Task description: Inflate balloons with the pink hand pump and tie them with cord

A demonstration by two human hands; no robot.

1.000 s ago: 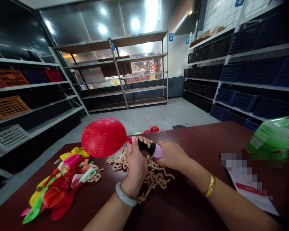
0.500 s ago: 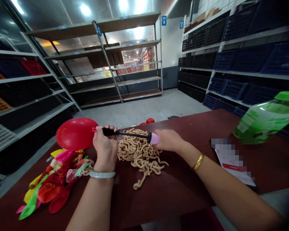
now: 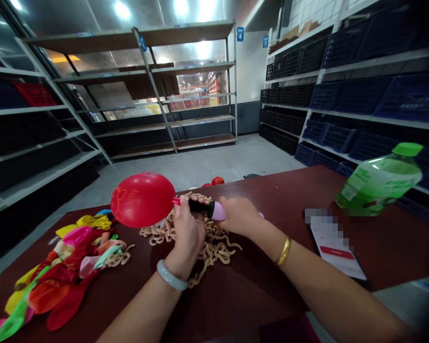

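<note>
A round red balloon point(image 3: 143, 200), swollen with air, sits on the nozzle of a hand balloon pump. My left hand point(image 3: 189, 226) is closed around the balloon's neck and the black front end of the pump. My right hand point(image 3: 238, 215) grips the pink handle of the balloon pump point(image 3: 218, 211); the black barrel and the handle are close together, with no rod showing between. Under and behind my hands lies a heap of beige twisted strings point(image 3: 214, 252). Limp balloons point(image 3: 64, 281) in many colours are piled to the left on the dark red table.
A green bottle point(image 3: 381, 178) and a phone point(image 3: 336, 247) stand and lie on the right of the table point(image 3: 271, 190). Red round things point(image 3: 217, 181) show beyond its far edge. Metal shelves point(image 3: 171, 124) and racks of dark crates point(image 3: 329, 138) surround the floor.
The pump's rod has gone in as my hands came together. My left hand has moved right with the red balloon. The view has shifted slightly.
</note>
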